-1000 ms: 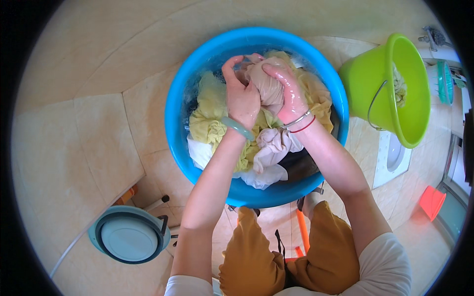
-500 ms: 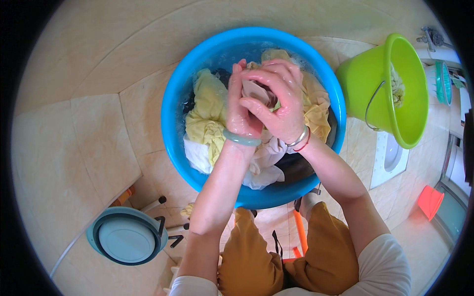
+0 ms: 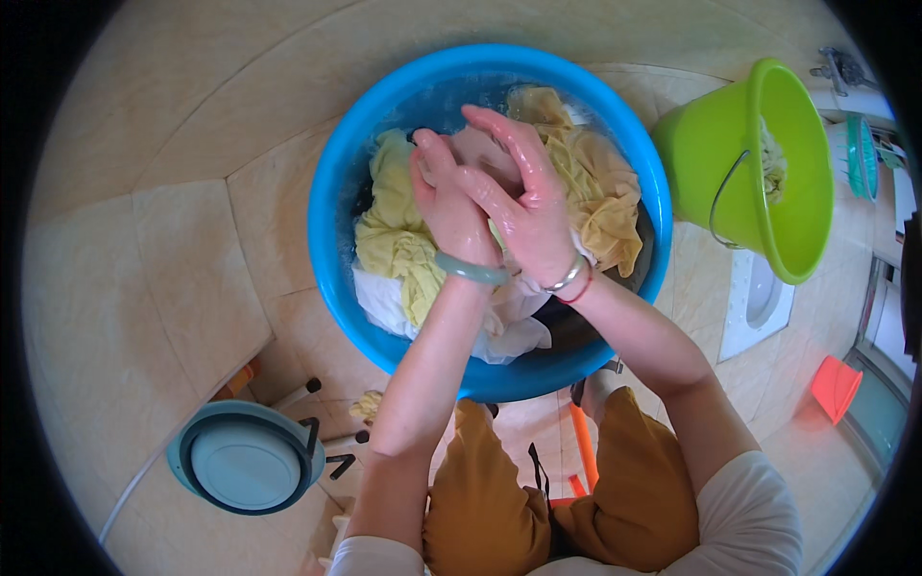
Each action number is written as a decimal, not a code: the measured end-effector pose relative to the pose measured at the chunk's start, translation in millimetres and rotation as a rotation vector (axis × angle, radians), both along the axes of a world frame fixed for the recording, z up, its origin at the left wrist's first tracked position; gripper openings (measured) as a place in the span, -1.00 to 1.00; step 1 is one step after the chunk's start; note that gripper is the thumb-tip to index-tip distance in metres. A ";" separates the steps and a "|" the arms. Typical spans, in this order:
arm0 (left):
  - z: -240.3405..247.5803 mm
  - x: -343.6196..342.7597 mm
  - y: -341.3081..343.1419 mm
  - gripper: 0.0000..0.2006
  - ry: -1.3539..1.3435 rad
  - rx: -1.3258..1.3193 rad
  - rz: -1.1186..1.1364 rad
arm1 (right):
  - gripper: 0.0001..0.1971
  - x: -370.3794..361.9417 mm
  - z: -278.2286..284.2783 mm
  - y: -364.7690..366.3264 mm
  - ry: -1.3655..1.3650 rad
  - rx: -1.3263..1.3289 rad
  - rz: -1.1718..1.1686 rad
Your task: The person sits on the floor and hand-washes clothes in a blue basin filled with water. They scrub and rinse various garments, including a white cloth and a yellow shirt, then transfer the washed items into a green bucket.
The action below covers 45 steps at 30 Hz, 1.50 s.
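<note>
My wet hands are over a big blue basin [image 3: 329, 288] of soapy water and clothes. Between my palms is a wet, pale pink cloth [image 3: 487, 156], mostly covered by the fingers. My left hand [image 3: 453, 200] lies along its left side. My right hand [image 3: 534, 206] curves round the right side, thumb reaching across to the left hand. A pale yellow garment [image 3: 396, 240] lies in the basin to the left of my hands, beside white fabric [image 3: 384, 298]. Tan and yellow cloth [image 3: 597, 178] fills the right side. Whitish fabric [image 3: 519, 336] hangs below my wrists over a dark garment.
At the right a lime-green bucket [image 3: 711, 154] is tipped towards me, with light cloth inside. A white squat toilet [image 3: 759, 302] is set in the floor behind it. A red-orange scoop [image 3: 836, 389] stands farther right. A grey-blue folding basin [image 3: 245, 461] stands lower left.
My hands have slid apart along the cloth: the right fingers have straightened and moved left and up, while the left hand has tilted leftward. More of the tan cloth on the right shows.
</note>
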<state>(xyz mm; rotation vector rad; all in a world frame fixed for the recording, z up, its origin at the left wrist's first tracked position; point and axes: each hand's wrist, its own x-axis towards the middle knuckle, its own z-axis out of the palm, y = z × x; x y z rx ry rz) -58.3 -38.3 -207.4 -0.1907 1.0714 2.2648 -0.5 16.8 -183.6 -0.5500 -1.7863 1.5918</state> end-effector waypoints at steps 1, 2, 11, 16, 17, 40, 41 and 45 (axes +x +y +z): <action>-1.0 5.8 -0.4 -0.64 0.108 -0.092 0.016 | -0.65 -1.9 -0.9 -2.8 -0.041 0.148 -0.053; 16.1 13.7 5.7 -0.65 0.213 -0.186 0.026 | -0.75 -6.9 -4.1 -4.5 0.024 0.002 -0.169; 41.2 11.4 9.9 -0.64 0.281 -0.348 0.018 | -0.76 -10.7 11.6 -10.3 -0.071 -0.217 -0.217; 31.5 11.1 11.0 -0.70 0.173 -0.310 0.011 | -0.71 -11.2 5.5 -6.8 -0.058 -0.142 -0.228; 30.4 11.1 10.3 -0.70 0.185 -0.308 0.003 | -0.70 -11.4 4.5 -5.5 -0.058 -0.107 -0.232; -5.5 -19.6 -18.2 -0.34 -0.266 -0.015 -0.207 | -0.65 5.1 -39.5 7.3 0.062 -0.896 0.000; -3.7 -22.9 -22.1 -0.32 -0.301 0.072 -0.245 | -0.64 8.9 -38.7 14.0 0.096 -0.976 0.070; 11.4 -22.3 -28.2 -0.34 -0.265 -0.052 -0.289 | -0.63 19.7 -21.1 24.5 0.137 -1.129 0.231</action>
